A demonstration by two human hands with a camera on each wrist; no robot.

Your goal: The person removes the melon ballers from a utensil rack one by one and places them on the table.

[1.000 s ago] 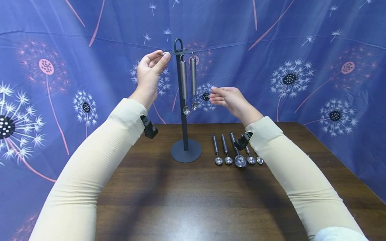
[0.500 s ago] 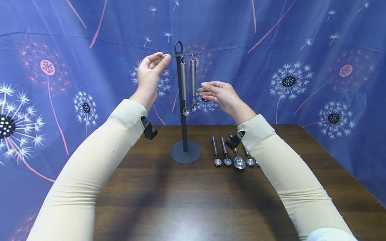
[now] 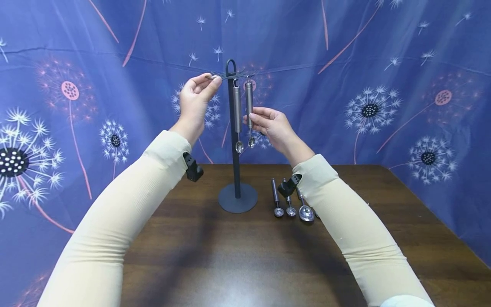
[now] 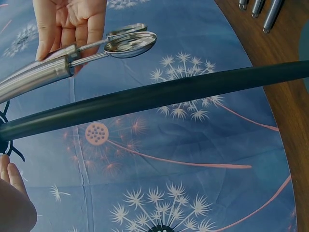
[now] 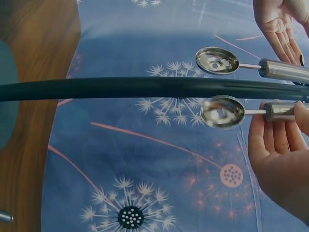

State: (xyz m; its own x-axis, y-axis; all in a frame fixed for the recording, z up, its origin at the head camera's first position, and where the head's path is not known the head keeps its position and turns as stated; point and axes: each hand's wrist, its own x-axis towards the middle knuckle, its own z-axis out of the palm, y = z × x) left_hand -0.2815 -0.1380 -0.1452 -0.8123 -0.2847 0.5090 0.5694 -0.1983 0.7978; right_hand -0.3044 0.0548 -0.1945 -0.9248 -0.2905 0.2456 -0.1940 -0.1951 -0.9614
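A dark metal stand [image 3: 236,166] holds two steel melon balllers with round bowls on its top hooks. My right hand [image 3: 274,128] pinches the handle of the right-hand melon baller [image 3: 249,97], thumb in front and fingers behind. Its bowl [image 5: 223,112] hangs free in the right wrist view. The other melon baller [image 3: 236,110] hangs beside the pole, untouched. At the stand's upper left, my left hand [image 3: 193,102] pinches a thin hook arm between thumb and forefinger. The left wrist view cuts off most of this hand.
To the right of the stand's round base [image 3: 238,205], a small scoop [image 3: 278,212], another small scoop [image 3: 291,211] and a larger oval scoop [image 3: 306,213] lie on the wooden table [image 3: 238,256]. My right forearm hides others. A patterned blue cloth [image 3: 299,51] hangs behind.
My right hand has moved left to the hanging melon baller and taken its handle. The left hand keeps its pinch at the hook arm. The head view has shifted slightly.
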